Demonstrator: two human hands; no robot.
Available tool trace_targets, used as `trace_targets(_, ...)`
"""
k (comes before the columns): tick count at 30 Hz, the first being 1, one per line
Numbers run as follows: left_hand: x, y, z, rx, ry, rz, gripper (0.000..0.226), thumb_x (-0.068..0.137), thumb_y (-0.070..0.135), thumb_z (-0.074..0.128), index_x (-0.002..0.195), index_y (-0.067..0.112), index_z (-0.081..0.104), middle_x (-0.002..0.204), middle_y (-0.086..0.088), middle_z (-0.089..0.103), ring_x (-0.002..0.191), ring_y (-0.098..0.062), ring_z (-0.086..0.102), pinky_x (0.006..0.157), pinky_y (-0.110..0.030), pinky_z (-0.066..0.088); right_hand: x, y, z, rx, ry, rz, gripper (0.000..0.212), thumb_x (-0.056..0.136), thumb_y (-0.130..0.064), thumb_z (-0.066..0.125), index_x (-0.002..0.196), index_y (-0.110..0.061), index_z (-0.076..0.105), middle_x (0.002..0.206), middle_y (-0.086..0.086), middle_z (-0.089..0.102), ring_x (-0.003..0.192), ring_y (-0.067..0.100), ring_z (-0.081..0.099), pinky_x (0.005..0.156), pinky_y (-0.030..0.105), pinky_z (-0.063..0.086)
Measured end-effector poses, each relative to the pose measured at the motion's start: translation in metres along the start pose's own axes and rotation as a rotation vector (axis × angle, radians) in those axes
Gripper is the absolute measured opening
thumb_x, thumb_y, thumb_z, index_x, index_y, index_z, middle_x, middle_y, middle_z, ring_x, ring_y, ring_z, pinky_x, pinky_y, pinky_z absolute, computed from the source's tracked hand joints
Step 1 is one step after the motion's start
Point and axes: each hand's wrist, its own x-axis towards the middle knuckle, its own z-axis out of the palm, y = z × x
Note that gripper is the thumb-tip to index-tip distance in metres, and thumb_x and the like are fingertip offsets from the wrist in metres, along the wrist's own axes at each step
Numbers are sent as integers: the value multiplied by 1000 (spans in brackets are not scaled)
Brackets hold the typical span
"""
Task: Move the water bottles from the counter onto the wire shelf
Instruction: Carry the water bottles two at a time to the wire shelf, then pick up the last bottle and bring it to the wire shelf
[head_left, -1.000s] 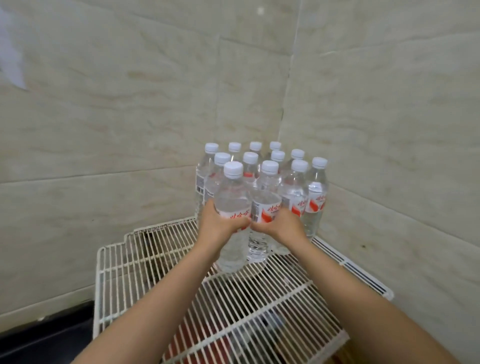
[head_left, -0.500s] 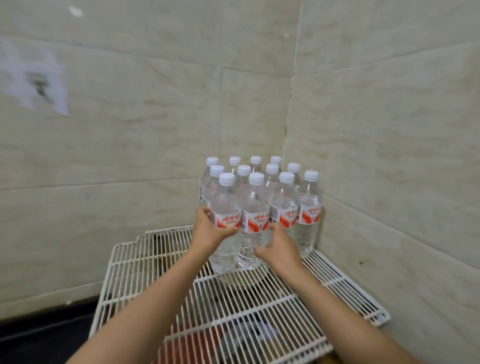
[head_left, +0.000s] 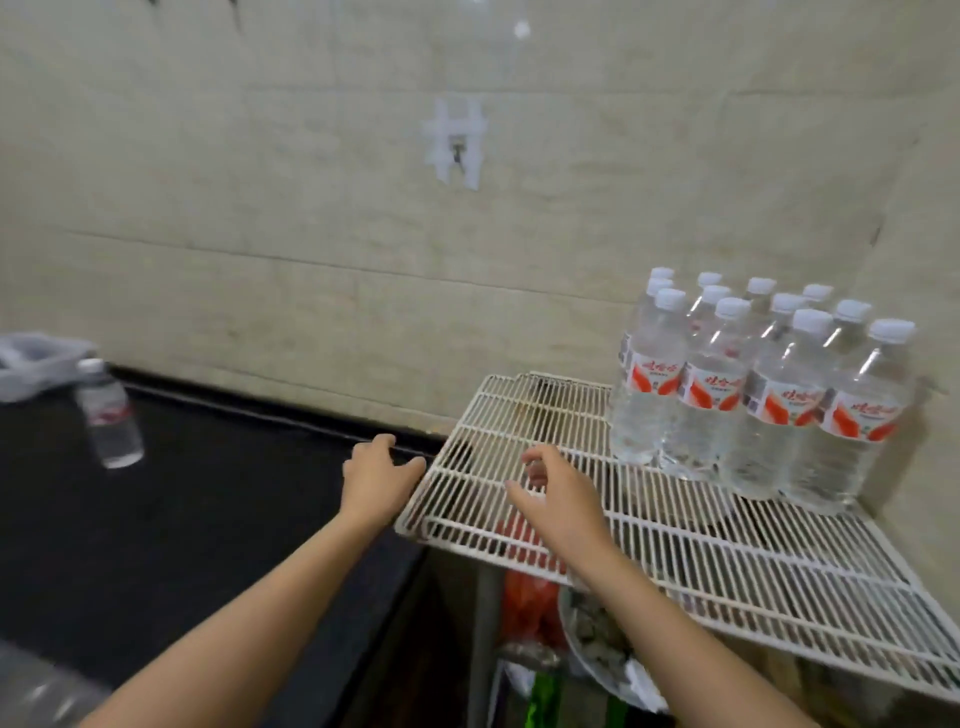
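Several clear water bottles with white caps and red labels stand grouped in the far right corner of the white wire shelf. One more bottle stands alone on the black counter at the far left. My left hand hovers empty, fingers apart, at the shelf's left edge. Over the shelf's front left part, my right hand is empty too, its fingers spread, well apart from the bottles.
Tiled walls close the corner behind and to the right of the shelf. A white wall hook hangs above. A grey plastic bag lies on the counter's far left. Beneath the shelf sit a red bag and a plate.
Both hands let go of the two front bottles, which now stand with the group, and drew back to the left. My view swung left, so the counter and the lone bottle came in.
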Motion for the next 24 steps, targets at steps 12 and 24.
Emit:
trace_targets(12,-111,-185,-215,254,489,-355,57,85,27,54,137,12,36,150,-8,32,135,-33,21,107,-46,29,-45,-149,169,-34,-437,-408,41,86,-32,56,124,-17,50,128,2,50,120,19,41,90,30,40)
trace_targets(24,-208,-340,-442,278,767,-540,53,86,25,52,136,12,38,147,-7,36,134,-32,24,106,-46,27,-133,-374,365,26,-632,-657,40,85,-31,57,121,-15,52,126,6,50,118,21,42,88,30,39)
